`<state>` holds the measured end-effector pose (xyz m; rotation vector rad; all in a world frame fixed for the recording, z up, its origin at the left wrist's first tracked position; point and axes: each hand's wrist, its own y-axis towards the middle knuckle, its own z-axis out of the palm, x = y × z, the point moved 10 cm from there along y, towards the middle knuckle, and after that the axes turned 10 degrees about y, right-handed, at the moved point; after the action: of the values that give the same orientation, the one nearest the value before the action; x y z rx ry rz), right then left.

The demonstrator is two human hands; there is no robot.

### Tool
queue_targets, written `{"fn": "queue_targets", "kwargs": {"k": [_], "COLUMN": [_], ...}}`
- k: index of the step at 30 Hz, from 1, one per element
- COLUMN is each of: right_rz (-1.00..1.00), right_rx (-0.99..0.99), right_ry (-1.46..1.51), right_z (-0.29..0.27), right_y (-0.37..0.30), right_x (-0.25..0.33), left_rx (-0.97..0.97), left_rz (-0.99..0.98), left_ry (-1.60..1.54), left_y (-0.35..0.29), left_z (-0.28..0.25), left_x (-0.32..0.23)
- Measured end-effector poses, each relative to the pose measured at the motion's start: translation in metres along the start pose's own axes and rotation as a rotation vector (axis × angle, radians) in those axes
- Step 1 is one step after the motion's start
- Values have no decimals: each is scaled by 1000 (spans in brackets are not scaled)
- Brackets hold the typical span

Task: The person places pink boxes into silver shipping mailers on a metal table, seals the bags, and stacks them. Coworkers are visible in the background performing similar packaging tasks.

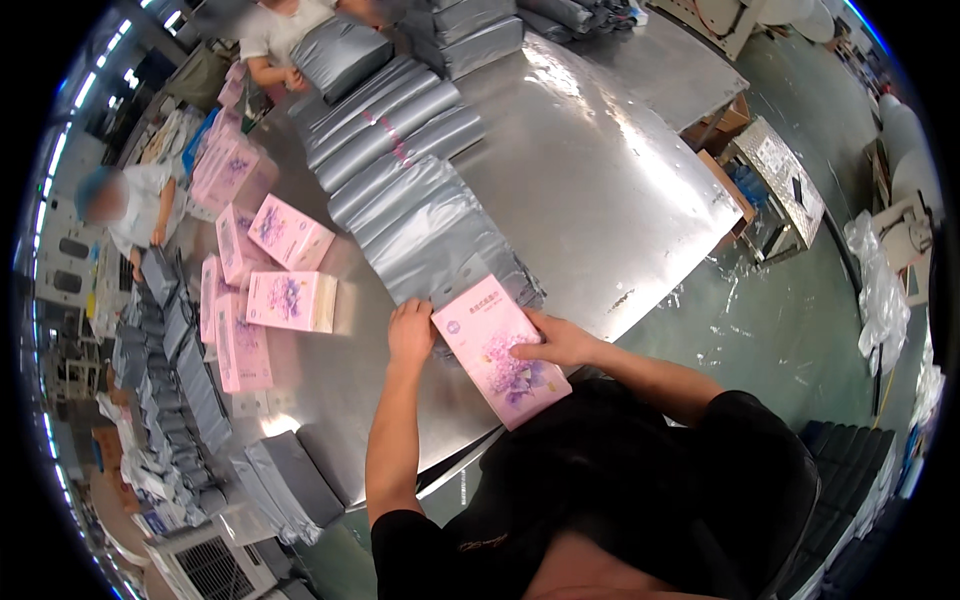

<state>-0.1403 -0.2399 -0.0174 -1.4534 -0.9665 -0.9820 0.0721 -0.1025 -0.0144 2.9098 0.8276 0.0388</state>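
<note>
A pink tissue pack (500, 352) printed with purple flowers lies tilted in front of me, at the near end of a row of overlapping grey plastic bags (425, 225). My right hand (562, 340) grips the pack from its right side, thumb on the printed top, the other fingers mostly hidden beyond its edge. Beside the pack's upper left corner, my left hand (411, 332) is closed, fingers bent and together on the near edge of a grey bag; its fingertips are partly hidden.
Several more pink packs (290, 300) stand on the metal table (590, 190) to the left. Filled grey parcels (345, 55) are piled at the far end, where one person handles one. Another person (140, 205) stands at the far left. A grey parcel (290, 480) sits near the left table edge.
</note>
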Motion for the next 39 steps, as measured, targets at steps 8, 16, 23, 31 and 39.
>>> {"fn": "queue_targets", "kwargs": {"k": [8,16,23,31,39], "right_rz": [126,-192,-850,-761,-185], "right_rx": [-22,-280,-481,-356,238], "right_ry": [-319,-559,-922,-988,-365], "right_z": [-8,-73,-46,-25,-10], "right_y": [-7,48,67,66,-9], "right_x": [-6,77,111,64,-26], "left_rx": [24,-67,-226,-167,61], "left_rz": [-107,-566,-423,-444,-395], "left_ry": [-316,-821,-565,-475,-597], "left_y": [3,-13,-34,-61,-176], "left_z": [10,35,-63,-27,33], "left_x": [14,69,10,-11,-90]}}
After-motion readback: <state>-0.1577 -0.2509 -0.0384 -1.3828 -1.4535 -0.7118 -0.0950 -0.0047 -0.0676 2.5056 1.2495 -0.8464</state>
